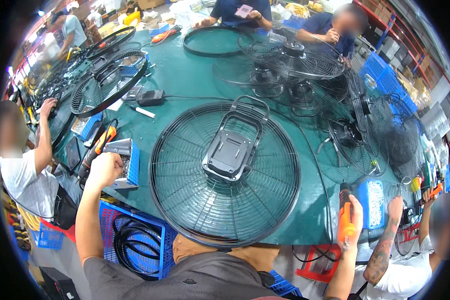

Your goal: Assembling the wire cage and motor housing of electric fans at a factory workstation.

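A round black fan guard lies on the green table right in front of me. On its centre sits a black motor housing with a loop-shaped bracket reaching toward the far side. My left hand is closed at the edge of a blue bin of small metal parts; whatever its fingers hold is hidden. My right hand, off the guard's right side, grips an orange and black power screwdriver, its dark tip pointing away from me.
Another orange power screwdriver lies left of the bin. Stacked fan guards crowd the far right, with a blue bin of screws nearer. A black cable crosses the table. Below stands a blue crate with coiled hose. Co-workers surround the table.
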